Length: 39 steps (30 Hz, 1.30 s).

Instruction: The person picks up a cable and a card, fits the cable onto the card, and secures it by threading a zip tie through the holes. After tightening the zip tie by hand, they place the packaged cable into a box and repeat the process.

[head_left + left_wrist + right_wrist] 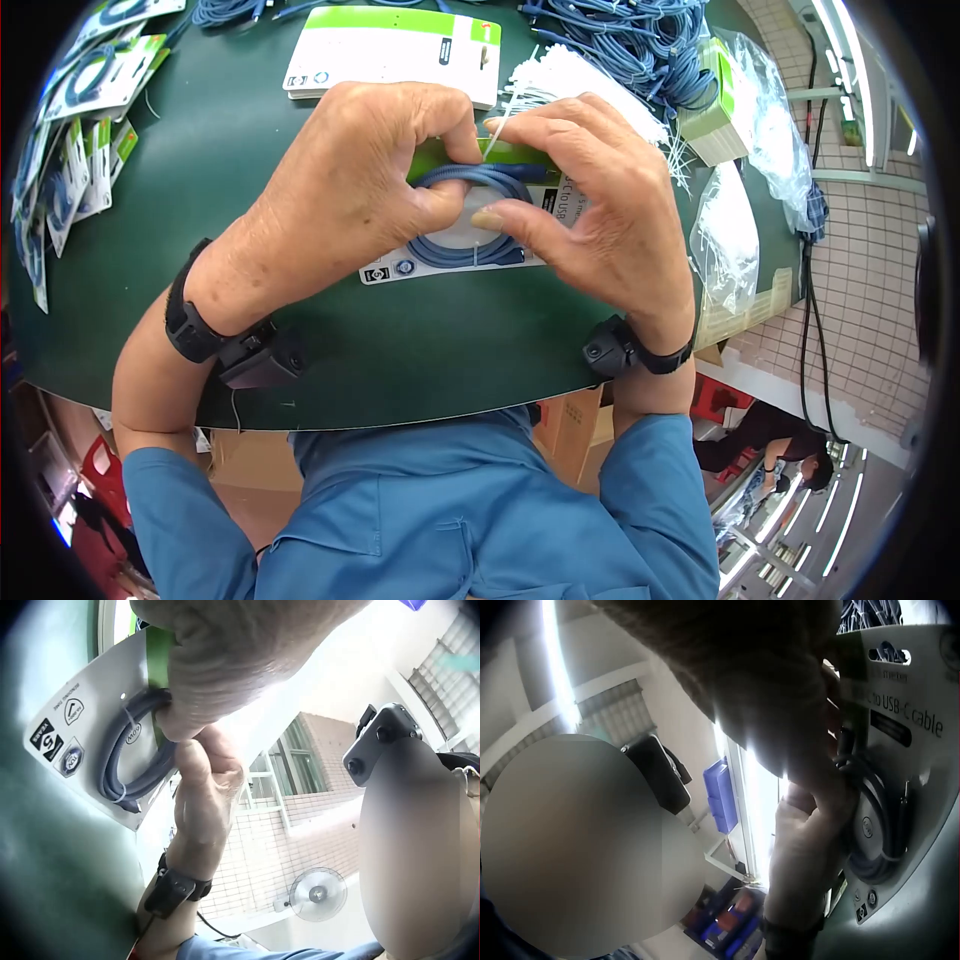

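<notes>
Left hand point(365, 170) pinched coiled cable point(455, 257); right hand point(610, 190), couldn't tell grip. Slackened pinch might have let white tie point(491, 146) slip.

On my feed I count two hands point(365, 185) point(610, 190), two wrist cameras point(268, 358) point(608, 346), one coiled cable point(450, 254), one card point(94, 701), one fan point(318, 893), one background person point(790, 447). Loose cables point(645, 50): too tangled to count.

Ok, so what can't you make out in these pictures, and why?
- Part of the cable coil, head view: covered by the left hand.
- Some print on the card, head view: behind the right hand.
- Fine print on the packaged cables, head view: too small.
- The loose cable pile's far side, head view: cut by the top edge.
- The card's side, right wrist view: cut by the right edge.
</notes>
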Each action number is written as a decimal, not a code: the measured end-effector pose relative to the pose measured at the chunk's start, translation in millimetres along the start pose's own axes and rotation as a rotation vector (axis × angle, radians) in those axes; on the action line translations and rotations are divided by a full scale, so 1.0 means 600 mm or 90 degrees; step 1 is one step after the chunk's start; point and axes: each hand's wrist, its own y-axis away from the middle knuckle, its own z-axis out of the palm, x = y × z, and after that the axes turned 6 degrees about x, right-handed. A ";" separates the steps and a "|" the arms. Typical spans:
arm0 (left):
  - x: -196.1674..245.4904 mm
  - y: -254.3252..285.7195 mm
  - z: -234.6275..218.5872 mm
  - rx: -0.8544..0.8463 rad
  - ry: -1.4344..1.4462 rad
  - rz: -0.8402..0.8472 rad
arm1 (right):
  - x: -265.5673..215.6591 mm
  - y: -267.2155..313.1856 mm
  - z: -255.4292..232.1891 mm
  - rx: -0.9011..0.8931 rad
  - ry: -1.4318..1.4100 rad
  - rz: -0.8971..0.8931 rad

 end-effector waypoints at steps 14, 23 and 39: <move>0.001 0.000 0.000 -0.032 0.029 -0.097 | 0.012 0.002 0.021 0.014 -0.063 0.031; 0.002 0.000 0.006 -0.073 0.060 -0.155 | 0.017 0.009 0.044 0.076 -0.146 0.080; 0.006 0.007 0.023 -0.108 0.106 -0.191 | 0.018 0.011 0.085 0.246 -0.067 0.001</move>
